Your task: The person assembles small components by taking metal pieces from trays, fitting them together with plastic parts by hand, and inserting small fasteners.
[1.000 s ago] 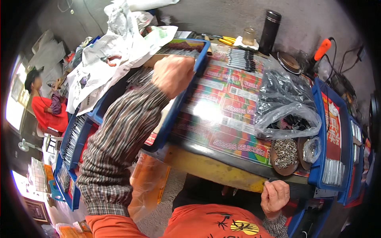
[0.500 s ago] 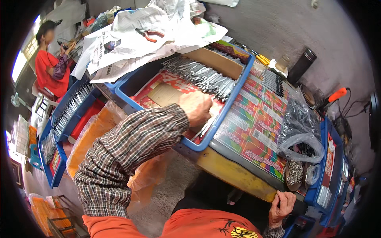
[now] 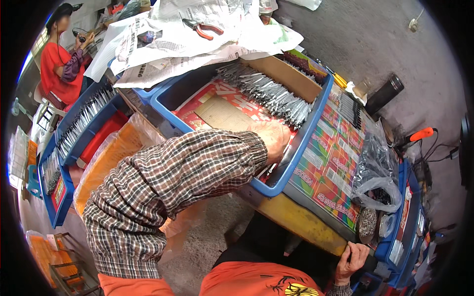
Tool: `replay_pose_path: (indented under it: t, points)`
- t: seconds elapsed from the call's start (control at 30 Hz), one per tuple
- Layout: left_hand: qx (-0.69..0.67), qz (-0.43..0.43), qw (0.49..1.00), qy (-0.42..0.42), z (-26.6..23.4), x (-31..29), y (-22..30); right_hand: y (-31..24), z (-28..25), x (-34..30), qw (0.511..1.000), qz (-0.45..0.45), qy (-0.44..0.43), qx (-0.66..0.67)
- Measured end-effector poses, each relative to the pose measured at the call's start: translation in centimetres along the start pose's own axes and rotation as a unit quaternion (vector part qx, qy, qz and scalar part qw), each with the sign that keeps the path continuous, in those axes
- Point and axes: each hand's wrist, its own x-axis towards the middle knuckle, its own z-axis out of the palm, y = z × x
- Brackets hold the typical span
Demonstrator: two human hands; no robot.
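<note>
My left hand [image 3: 273, 140] reaches into a blue plastic tray [image 3: 302, 159] and is bent into a closed shape near the tray's near-right wall. Its fingertips are hidden behind the hand, so what they hold cannot be made out. A few thin pale sticks [image 3: 269, 170] show just below it. Beyond the hand, a thick row of slim silver, pen-like rods [image 3: 276, 92] lies against a brown cardboard divider [image 3: 284, 74]. A piece of cardboard [image 3: 222, 114] lies on red printed paper in the tray. My right hand [image 3: 352, 257] rests, fingers loosely bent, on the table corner [image 3: 323, 240].
Newspaper [image 3: 173, 47] with red-handled pliers [image 3: 203, 30] covers the far side. Rightward are a black flask [image 3: 386, 93], a plastic bag [image 3: 377, 195], a dish of small metal parts [image 3: 367, 223] and blue trays [image 3: 395, 241]. A co-worker [image 3: 61, 74] sits far left, beyond rod-filled trays [image 3: 89, 118].
The whole view has shifted and tilted a little. My left hand has edged toward the tray's right wall, hiding more of the sticks below it. My right hand stays at the table corner.
</note>
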Motion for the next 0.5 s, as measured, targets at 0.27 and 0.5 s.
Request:
replay_pose_path:
  t: [0.27,0.5]
  points:
    - [-0.006,0.023,0.996,-0.086,-0.1,1.4,-0.2,-0.1,-0.1,0.1,1.0,-0.01,-0.004,-0.002]
    - [-0.034,0.05,0.997,-0.053,0.2,1.3,-1.0,-0.2,0.0,0.2,1.0,-0.007,-0.007,0.003]
